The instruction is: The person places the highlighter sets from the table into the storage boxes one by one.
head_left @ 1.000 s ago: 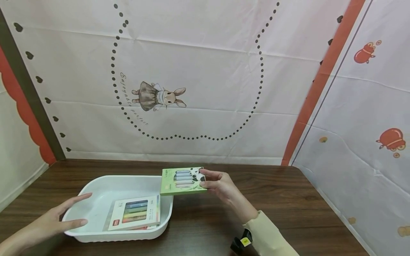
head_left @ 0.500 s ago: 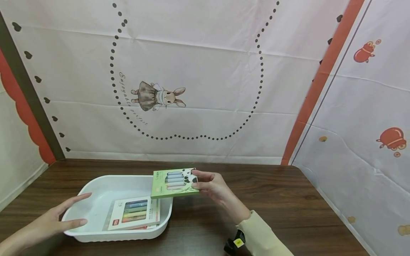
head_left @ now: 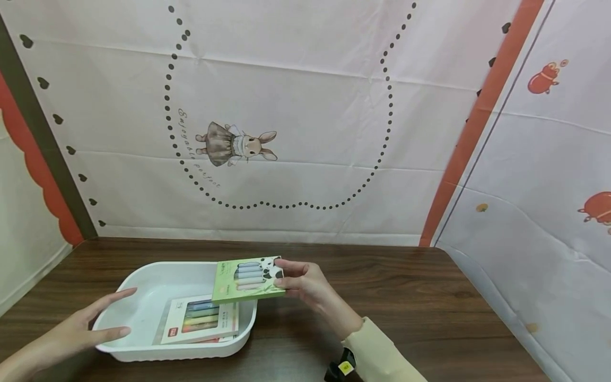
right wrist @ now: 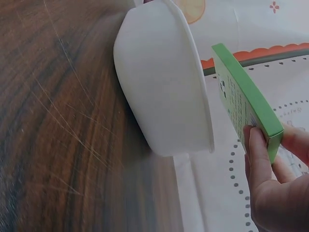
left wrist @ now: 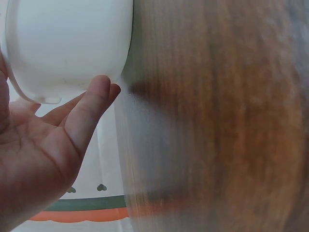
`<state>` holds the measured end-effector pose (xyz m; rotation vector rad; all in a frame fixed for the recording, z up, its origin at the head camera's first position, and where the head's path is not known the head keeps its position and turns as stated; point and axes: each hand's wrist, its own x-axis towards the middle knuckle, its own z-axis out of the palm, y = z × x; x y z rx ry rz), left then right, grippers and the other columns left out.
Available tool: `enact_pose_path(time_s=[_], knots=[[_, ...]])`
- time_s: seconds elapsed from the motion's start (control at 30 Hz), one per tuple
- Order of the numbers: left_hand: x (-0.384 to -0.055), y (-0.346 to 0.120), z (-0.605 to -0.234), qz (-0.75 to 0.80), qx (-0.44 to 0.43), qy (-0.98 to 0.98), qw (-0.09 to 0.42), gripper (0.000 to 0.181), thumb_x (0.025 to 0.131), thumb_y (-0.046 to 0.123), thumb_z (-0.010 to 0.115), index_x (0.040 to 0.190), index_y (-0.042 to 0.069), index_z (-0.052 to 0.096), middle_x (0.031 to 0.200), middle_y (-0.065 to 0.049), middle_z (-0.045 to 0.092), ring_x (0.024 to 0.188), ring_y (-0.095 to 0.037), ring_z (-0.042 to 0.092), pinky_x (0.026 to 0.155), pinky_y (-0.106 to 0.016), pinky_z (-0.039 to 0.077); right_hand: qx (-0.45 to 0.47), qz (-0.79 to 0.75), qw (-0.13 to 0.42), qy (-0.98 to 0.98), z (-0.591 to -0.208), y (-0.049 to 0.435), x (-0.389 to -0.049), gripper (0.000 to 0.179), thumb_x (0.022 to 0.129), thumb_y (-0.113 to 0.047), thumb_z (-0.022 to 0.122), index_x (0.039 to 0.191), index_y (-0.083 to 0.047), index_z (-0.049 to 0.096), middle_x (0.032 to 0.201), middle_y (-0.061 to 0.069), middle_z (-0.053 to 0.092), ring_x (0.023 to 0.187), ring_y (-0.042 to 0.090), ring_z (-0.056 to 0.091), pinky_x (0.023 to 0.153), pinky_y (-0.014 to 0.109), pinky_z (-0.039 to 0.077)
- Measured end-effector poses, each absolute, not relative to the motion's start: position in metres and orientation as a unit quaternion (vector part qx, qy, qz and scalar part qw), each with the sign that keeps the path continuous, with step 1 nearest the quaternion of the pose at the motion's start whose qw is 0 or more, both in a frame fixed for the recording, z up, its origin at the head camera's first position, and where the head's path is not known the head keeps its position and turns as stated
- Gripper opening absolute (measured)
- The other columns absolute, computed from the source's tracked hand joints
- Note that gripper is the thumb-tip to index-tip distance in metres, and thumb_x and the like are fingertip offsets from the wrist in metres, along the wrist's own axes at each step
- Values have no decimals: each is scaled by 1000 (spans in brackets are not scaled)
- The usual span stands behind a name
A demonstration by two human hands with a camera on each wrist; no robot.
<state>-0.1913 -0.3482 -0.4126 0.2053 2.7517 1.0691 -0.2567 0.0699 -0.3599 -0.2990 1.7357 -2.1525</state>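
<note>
My right hand pinches the right end of a green panda-print box of pastel pens, seen edge-on in the right wrist view. The box is held tilted above the right part of a white plastic basin. Below it in the basin lies a white box of coloured pens with a window, on top of another item that is mostly hidden. My left hand holds the basin's left end, with digits over the rim and fingertips against the outer wall.
The basin stands on a dark wood table, left of the middle. A printed white cloth hangs behind the table. A black wrist strap with a yellow label sits by the right sleeve.
My right hand has carried the green box left and slightly down, further over the basin and partly above the white box. The left hand and basin stay in place.
</note>
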Motion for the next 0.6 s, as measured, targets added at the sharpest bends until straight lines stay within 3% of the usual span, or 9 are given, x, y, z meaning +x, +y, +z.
enact_pose_path(time_s=[0.13,0.6], knots=[[-190,-347,-412,362,69,926,89,71,90,29,56,143,4,15,135,-42,16,112,-53,32,73,-58,40,-109,-760,184,614,-363,66,-255,48,77,14,59,124,11,49,122,20,54,81,15,61,65,27,51],[-187,-344,-414,349,69,932,74,69,91,29,56,142,3,18,135,-42,17,113,-56,29,72,-62,38,-113,-760,189,611,-368,45,-246,45,77,15,60,121,8,53,115,20,58,79,16,62,67,30,52]])
